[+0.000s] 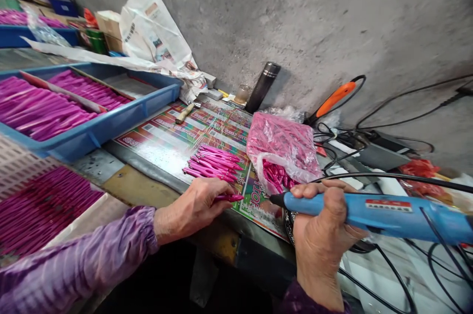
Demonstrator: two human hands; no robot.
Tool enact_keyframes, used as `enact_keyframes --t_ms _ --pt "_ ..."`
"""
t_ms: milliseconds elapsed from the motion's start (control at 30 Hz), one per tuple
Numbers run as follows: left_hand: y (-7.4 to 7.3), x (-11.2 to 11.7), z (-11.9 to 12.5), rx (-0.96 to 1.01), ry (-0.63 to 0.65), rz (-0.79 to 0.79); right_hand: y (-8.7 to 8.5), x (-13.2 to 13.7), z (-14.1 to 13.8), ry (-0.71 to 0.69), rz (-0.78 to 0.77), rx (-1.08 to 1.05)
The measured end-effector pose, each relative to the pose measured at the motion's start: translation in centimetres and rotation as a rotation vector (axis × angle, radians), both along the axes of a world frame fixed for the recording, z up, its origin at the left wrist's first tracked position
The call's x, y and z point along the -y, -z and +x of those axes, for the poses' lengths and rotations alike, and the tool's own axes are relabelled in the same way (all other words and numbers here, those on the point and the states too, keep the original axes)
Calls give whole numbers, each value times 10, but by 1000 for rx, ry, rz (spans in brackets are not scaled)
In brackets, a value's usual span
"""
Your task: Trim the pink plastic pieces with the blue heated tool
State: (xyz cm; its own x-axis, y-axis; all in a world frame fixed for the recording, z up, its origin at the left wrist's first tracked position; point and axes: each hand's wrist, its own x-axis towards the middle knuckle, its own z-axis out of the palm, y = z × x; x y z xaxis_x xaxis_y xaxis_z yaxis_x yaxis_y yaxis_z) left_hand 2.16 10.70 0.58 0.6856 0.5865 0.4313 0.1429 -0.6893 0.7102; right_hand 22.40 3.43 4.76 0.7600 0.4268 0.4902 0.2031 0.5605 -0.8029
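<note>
My left hand (194,208) pinches a slender magenta plastic piece (229,197) between thumb and fingers, over the edge of a printed paper sheet (173,131). My right hand (325,235) grips a blue corded electric pen-shaped tool (369,210). Its black tip points left toward the magenta piece, a short gap apart. A small pile of matching magenta pieces (212,163) lies on the sheet just beyond my left fingers. To the right of the pile sits a clear plastic bag of magenta pieces (281,149).
A blue tray (88,112) of magenta pieces stands at the left, with a white-walled tray (44,210) nearer me. Behind the sheet are a wooden-handled hammer (184,113) and a dark flask (262,87). Black cables (343,141) and an orange-handled tool (334,99) lie along a concrete wall (295,23).
</note>
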Motion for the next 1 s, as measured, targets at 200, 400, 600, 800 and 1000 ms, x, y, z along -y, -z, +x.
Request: enact_keyframes --t_ms 200,400,600,800,1000 --pt "0 2 13 -106 48 137 -7 9 -4 -48 -19 -27" --pt "-5 5 35 -443 65 293 -13 15 -7 -108 -40 -48" --pt "-1 5 46 -514 17 381 -14 21 -9 -161 -63 -86" --pt "3 7 48 -495 13 412 -13 23 -12 -222 -53 -101" --pt "12 9 48 -434 -18 485 -13 25 -13 -253 -40 -106"
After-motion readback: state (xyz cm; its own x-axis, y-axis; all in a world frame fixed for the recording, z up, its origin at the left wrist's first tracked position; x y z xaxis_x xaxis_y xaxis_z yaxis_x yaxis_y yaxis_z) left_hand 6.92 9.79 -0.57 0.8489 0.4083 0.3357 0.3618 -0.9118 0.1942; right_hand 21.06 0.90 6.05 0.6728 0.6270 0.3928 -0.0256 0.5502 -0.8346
